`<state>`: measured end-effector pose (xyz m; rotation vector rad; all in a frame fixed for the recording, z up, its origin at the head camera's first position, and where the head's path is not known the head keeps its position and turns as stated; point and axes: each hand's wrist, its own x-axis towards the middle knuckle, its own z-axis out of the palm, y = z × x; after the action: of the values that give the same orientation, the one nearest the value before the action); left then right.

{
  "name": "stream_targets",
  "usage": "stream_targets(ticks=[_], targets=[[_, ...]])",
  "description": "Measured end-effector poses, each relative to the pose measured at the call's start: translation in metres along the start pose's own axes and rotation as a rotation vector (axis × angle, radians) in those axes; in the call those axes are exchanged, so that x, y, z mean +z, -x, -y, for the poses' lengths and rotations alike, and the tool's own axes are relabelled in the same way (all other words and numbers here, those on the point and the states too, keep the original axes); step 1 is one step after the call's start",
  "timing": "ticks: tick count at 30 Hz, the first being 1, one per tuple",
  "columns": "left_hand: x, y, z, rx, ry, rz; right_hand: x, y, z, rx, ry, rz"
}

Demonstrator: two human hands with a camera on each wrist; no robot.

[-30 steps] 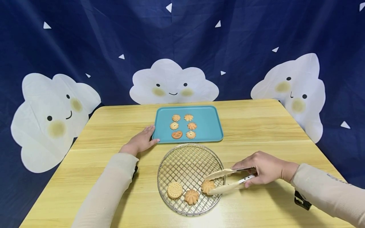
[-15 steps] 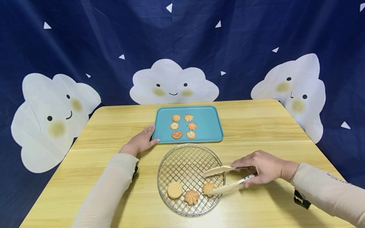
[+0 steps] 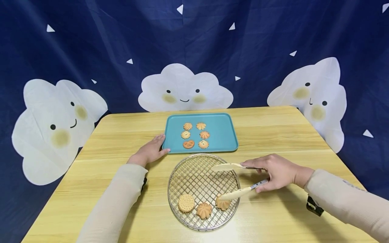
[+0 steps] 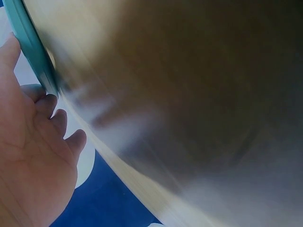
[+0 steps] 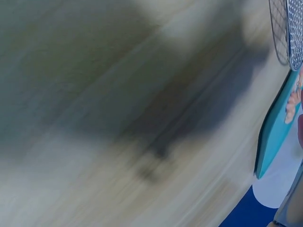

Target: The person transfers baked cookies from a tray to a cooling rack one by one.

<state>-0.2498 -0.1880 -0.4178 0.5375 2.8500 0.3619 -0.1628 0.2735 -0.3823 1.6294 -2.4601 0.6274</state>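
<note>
My right hand holds a pair of tongs with cream tips and metal arms. The tips stand wide apart above the round wire rack. The lower tip partly covers a flower-shaped cookie on the rack's right side. Another flower-shaped cookie and a round dotted cookie lie near the rack's front. My left hand rests against the left front corner of the teal tray, its thumb on the rim. In the left wrist view, the fingers touch the tray's edge; the right wrist view barely shows the right hand.
Several cookies lie in two columns on the tray, including a pretzel-shaped one and a swirled one. The rack sits just in front of the tray on the wooden table. A blue curtain with white clouds hangs behind.
The tongs' tips have spread apart, and the right hand has shifted slightly up and left. The right cookie has slid a little toward the front. The left hand stays at the tray.
</note>
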Motion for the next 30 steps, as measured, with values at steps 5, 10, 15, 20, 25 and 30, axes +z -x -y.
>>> stream_targets(ticks=[5, 10, 15, 20, 25, 30], targets=[[0.000, 0.001, -0.001, 0.002, -0.004, 0.004, 0.001, -0.004, -0.003, 0.010, 0.049, -0.016], [0.000, 0.001, 0.000, 0.003, -0.013, 0.004, 0.002, -0.011, -0.006, 0.048, 0.053, -0.029], [0.000, 0.001, 0.000, 0.010, -0.017, 0.001, 0.004, -0.019, -0.007, 0.136, 0.074, -0.033], [0.001, 0.001, 0.000, 0.014, -0.015, -0.003, 0.007, -0.028, -0.009, 0.232, 0.094, -0.032], [0.001, 0.001, 0.000, 0.011, -0.013, -0.006, 0.009, -0.038, -0.010, 0.330, 0.100, -0.019], [0.000, 0.002, -0.002, 0.015, -0.013, -0.006, 0.010, -0.049, -0.012, 0.416, 0.081, -0.007]])
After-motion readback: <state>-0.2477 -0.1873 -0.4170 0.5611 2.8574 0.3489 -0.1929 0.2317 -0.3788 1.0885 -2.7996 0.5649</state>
